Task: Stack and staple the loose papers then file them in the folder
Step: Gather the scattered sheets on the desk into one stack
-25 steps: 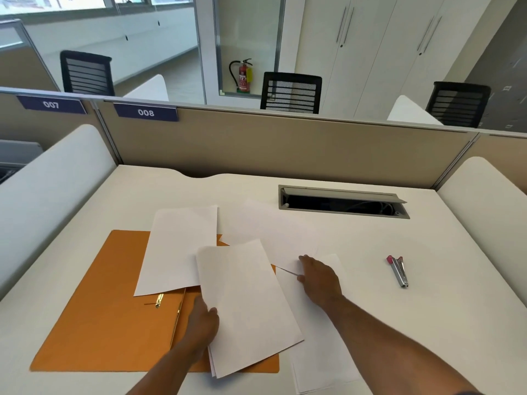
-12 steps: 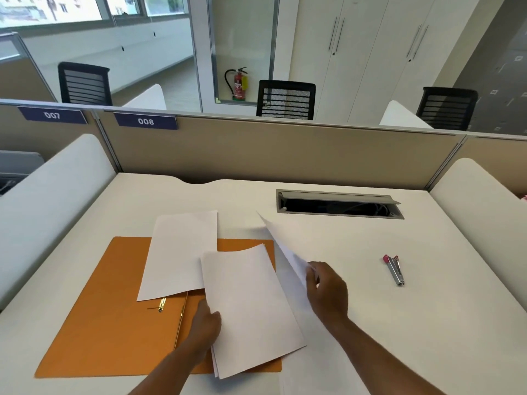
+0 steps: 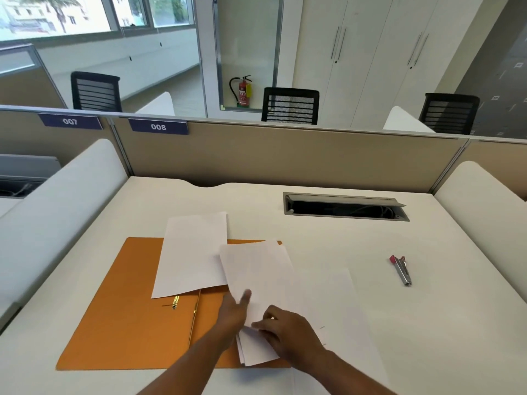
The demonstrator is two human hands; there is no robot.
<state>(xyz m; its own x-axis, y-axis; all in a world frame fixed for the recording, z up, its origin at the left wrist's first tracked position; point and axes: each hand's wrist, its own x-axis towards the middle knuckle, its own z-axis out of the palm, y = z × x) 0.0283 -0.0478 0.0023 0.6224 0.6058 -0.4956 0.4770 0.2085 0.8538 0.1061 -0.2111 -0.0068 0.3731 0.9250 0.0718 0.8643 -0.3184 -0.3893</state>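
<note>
A white desk (image 3: 399,323) with a grey cable hatch (image 3: 345,207) sits against a beige partition (image 3: 285,158) bearing blue plates numbered 007 (image 3: 70,121) and 008 (image 3: 158,126). Beyond stand three black mesh chairs (image 3: 290,106), white cupboards (image 3: 370,52) and a red fire extinguisher (image 3: 243,91). Daylight enters through windows (image 3: 85,12) at upper left.

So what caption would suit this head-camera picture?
Both hands, left and right, gather white sheets over an open orange folder; stapler waits nearby.

both forearms bare to the frame edge, left hand (image 3: 233,312) and right hand (image 3: 288,332) ungloved.
</note>
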